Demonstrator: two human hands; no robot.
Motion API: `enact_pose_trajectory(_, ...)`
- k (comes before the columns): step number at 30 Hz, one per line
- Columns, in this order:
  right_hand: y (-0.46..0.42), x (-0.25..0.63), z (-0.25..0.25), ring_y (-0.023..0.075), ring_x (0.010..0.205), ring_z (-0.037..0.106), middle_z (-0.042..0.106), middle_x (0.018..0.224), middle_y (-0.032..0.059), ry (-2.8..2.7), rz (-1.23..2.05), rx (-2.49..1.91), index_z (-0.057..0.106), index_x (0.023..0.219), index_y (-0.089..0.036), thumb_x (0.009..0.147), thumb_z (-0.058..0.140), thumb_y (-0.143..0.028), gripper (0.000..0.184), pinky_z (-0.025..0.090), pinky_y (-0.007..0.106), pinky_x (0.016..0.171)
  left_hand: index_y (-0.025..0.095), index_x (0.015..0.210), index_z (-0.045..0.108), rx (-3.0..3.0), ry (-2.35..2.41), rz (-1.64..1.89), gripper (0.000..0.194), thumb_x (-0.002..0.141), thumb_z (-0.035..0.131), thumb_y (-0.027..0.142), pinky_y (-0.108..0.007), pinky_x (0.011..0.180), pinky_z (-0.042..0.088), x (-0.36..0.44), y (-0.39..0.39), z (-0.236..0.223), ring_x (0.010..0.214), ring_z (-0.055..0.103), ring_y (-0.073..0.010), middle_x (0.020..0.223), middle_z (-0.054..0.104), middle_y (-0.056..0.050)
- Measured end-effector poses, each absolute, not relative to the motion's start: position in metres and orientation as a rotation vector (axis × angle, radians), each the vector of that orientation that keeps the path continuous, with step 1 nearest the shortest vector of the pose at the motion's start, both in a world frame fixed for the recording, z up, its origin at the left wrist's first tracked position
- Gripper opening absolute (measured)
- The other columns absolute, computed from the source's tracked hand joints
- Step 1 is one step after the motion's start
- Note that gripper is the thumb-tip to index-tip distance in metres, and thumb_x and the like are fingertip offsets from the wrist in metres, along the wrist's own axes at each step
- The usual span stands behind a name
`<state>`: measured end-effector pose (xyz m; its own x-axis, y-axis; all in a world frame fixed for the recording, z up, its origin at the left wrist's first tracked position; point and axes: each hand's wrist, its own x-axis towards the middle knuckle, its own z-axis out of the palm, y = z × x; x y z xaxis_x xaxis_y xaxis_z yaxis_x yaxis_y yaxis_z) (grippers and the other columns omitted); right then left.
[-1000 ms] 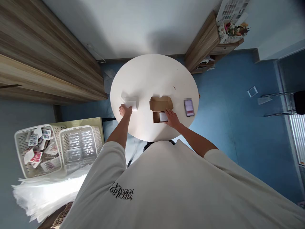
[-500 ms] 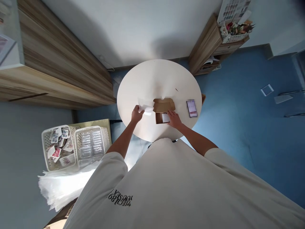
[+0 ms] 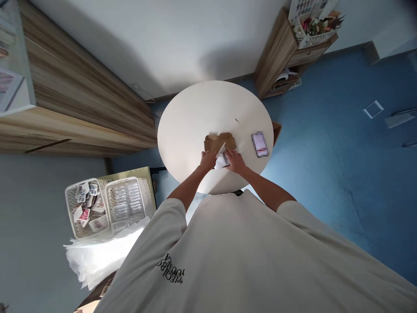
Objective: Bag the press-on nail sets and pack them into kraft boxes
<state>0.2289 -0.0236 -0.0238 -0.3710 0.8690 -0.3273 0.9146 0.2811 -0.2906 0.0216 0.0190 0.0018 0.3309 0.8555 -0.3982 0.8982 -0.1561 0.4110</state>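
Observation:
A small brown cardboard box (image 3: 220, 143) stands on the round white table (image 3: 182, 117), its lid folded back away from me. White paper (image 3: 220, 161) lies in the box's opening, with one corner sticking up. My left hand (image 3: 208, 160) is closed on the paper's left side, over the box's left end. At the right end my right hand (image 3: 235, 161) rests on the box edge and the paper, fingers stretched forward. Both hands hide much of the box's inside.
A phone (image 3: 259, 144), blurred out, lies on the table to the right. White baskets (image 3: 109, 204) with small packets and clear plastic trays stand at lower left, by white plastic sheets (image 3: 104, 256). Wooden cabinets (image 3: 97, 87) flank the table.
My left hand has brought the white paper from the left of the box into its opening. My right hand has stayed at the box's right end. The view has shifted slightly.

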Motion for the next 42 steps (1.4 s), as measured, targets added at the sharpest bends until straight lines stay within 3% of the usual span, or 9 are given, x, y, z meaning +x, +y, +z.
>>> enact_pose_trajectory(7, -0.024, 0.229, -0.027, 0.0428, 0.155, 0.033, 0.038, 0.171, 0.0214, 2.432, -0.687, 1.706, 0.038, 0.165, -0.014, 0.083, 0.080, -0.037, 0.095, 0.040, 0.052, 0.119, 0.017, 0.152, 0.054, 2.120, 1.683, -0.068, 0.052, 0.100, 0.056, 0.021, -0.051, 0.110, 0.043, 0.041, -0.016, -0.001, 0.140, 0.053, -0.0396, 0.153, 0.057, -0.022)
enact_pose_trajectory(10, -0.024, 0.229, -0.027, 0.0421, 0.155, 0.033, 0.039, 0.170, 0.0226, 2.455, -0.697, 1.716, 0.038, 0.165, -0.014, 0.086, 0.079, -0.040, 0.092, 0.039, 0.053, 0.119, 0.018, 0.155, 0.048, 2.170, 1.611, -0.055, 0.060, 0.098, 0.064, 0.028, -0.052, 0.112, 0.044, 0.040, -0.033, -0.002, 0.144, 0.050, -0.0401, 0.159, 0.051, -0.022)
enact_pose_trajectory(17, -0.024, 0.230, -0.027, 0.0407, 0.154, 0.037, 0.042, 0.169, 0.0223, 2.474, -0.673, 1.714, 0.046, 0.160, -0.015, 0.082, 0.083, -0.030, 0.088, 0.042, 0.053, 0.118, 0.018, 0.143, 0.055, 2.281, 1.450, -0.116, 0.061, 0.084, 0.056, 0.002, -0.052, 0.122, 0.034, 0.022, -0.033, -0.015, 0.142, 0.056, -0.0330, 0.157, 0.053, -0.021)
enact_pose_trajectory(22, -0.024, 0.230, -0.028, 0.0395, 0.156, 0.035, 0.037, 0.172, 0.0205, 2.450, -0.662, 1.693, 0.041, 0.162, -0.014, 0.081, 0.081, -0.029, 0.092, 0.041, 0.053, 0.119, 0.016, 0.144, 0.055, 2.278, 1.386, -0.139, 0.062, 0.084, 0.051, 0.000, -0.051, 0.121, 0.033, 0.021, -0.028, -0.018, 0.141, 0.058, -0.0330, 0.155, 0.057, -0.022)
enact_pose_trajectory(27, -0.025, 0.229, -0.026, 0.0408, 0.156, 0.035, 0.037, 0.172, 0.0211, 2.445, -0.633, 1.694, 0.040, 0.163, -0.013, 0.081, 0.079, -0.029, 0.092, 0.042, 0.053, 0.119, 0.007, 0.162, 0.036, 2.124, 1.534, -0.168, 0.071, 0.091, 0.045, 0.002, -0.046, 0.115, 0.039, 0.034, -0.026, -0.013, 0.122, 0.068, -0.0300, 0.133, 0.070, -0.023)
enact_pose_trajectory(31, -0.024, 0.228, -0.024, 0.0409, 0.155, 0.036, 0.038, 0.172, 0.0216, 2.454, -0.598, 1.689, 0.042, 0.162, -0.012, 0.080, 0.080, -0.031, 0.092, 0.044, 0.052, 0.117, 0.017, 0.172, 0.021, 2.066, 1.648, -0.059, 0.082, 0.094, 0.045, 0.006, -0.044, 0.109, 0.045, 0.044, -0.014, -0.004, 0.136, 0.059, -0.0321, 0.149, 0.060, -0.021)
enact_pose_trajectory(33, -0.025, 0.228, -0.025, 0.0405, 0.155, 0.037, 0.039, 0.171, 0.0214, 2.461, -0.585, 1.688, 0.043, 0.161, -0.013, 0.081, 0.080, -0.032, 0.090, 0.044, 0.052, 0.117, 0.022, 0.171, 0.024, 2.068, 1.621, -0.038, 0.083, 0.093, 0.047, 0.008, -0.044, 0.109, 0.046, 0.044, -0.010, -0.001, 0.139, 0.055, -0.0320, 0.154, 0.055, -0.019)
enact_pose_trajectory(38, -0.027, 0.230, -0.028, 0.0383, 0.156, 0.036, 0.039, 0.171, 0.0221, 2.472, -0.595, 1.703, 0.038, 0.164, -0.012, 0.083, 0.080, -0.032, 0.094, 0.040, 0.050, 0.120, 0.028, 0.157, 0.051, 2.133, 1.440, -0.168, 0.066, 0.093, 0.052, 0.012, -0.050, 0.109, 0.048, 0.039, -0.018, 0.000, 0.139, 0.052, -0.0350, 0.160, 0.049, -0.016)
enact_pose_trajectory(42, -0.027, 0.230, -0.025, 0.0385, 0.157, 0.036, 0.038, 0.172, 0.0224, 2.467, -0.646, 1.722, 0.031, 0.169, -0.013, 0.086, 0.079, -0.035, 0.098, 0.036, 0.051, 0.123, 0.027, 0.155, 0.054, 2.154, 1.432, -0.176, 0.064, 0.092, 0.058, 0.014, -0.055, 0.111, 0.046, 0.043, -0.026, -0.006, 0.145, 0.048, -0.0401, 0.164, 0.044, -0.019)
